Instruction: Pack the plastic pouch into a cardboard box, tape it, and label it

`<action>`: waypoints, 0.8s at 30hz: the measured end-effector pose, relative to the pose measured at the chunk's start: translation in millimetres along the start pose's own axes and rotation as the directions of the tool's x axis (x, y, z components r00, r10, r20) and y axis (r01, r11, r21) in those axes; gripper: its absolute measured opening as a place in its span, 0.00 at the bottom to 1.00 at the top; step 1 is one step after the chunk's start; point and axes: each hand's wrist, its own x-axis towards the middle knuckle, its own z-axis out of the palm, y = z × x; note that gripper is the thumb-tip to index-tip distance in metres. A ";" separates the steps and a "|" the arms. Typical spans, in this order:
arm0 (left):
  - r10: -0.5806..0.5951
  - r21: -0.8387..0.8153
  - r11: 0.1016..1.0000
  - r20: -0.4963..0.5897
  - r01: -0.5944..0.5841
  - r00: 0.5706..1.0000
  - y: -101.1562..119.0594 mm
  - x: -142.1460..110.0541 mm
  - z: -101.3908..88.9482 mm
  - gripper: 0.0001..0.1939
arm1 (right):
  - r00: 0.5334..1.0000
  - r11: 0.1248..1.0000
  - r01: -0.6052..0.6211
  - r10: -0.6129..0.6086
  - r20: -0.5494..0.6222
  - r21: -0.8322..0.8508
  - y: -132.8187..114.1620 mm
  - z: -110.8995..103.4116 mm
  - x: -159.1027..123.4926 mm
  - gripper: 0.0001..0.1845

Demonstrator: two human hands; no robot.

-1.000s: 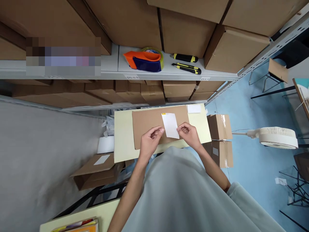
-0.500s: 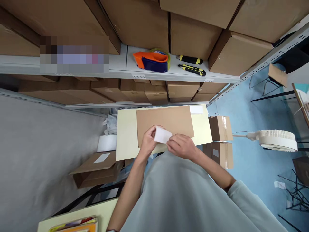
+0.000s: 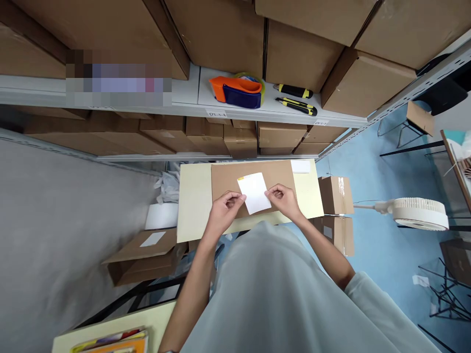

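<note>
A white rectangular label sheet [image 3: 253, 192] with a small yellow mark at its top corner is held over a flat brown cardboard piece [image 3: 228, 177]. My left hand [image 3: 224, 212] pinches the sheet's left edge. My right hand [image 3: 285, 200] pinches its right edge. Both hands hover just above the cardboard, which lies on a pale yellow table [image 3: 193, 201]. A second small white label [image 3: 300, 166] lies at the table's far right corner.
A shelf [image 3: 191, 93] behind the table holds an orange and blue tape dispenser [image 3: 237, 90] and two yellow-black utility knives [image 3: 296, 100] among cardboard boxes. Taped boxes [image 3: 334, 196] stand to the right, an open box [image 3: 145, 255] to the left, a white fan [image 3: 419, 213] on the blue floor.
Half a second ago both hands were bunched close over the sheet near the table's front edge. Now they have parted and the sheet is spread flat between them, further over the cardboard.
</note>
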 end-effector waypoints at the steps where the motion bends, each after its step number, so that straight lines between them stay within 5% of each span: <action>1: -0.039 0.043 0.998 -0.010 0.040 0.999 -3.0 5.0 0.9 0.22 | 0.998 0.998 -0.065 0.065 0.018 0.014 6.8 3.2 5.6 0.16; 8: -0.194 0.450 0.872 -0.046 0.194 0.980 -13.8 44.1 16.8 0.15 | 0.961 0.935 -0.274 0.276 -0.023 -0.224 38.6 25.3 33.7 0.09; 24: -0.236 0.597 0.777 -0.015 0.198 0.972 -32.0 67.9 28.9 0.16 | 0.919 0.811 -0.368 0.392 -0.044 -0.455 44.4 41.2 49.7 0.06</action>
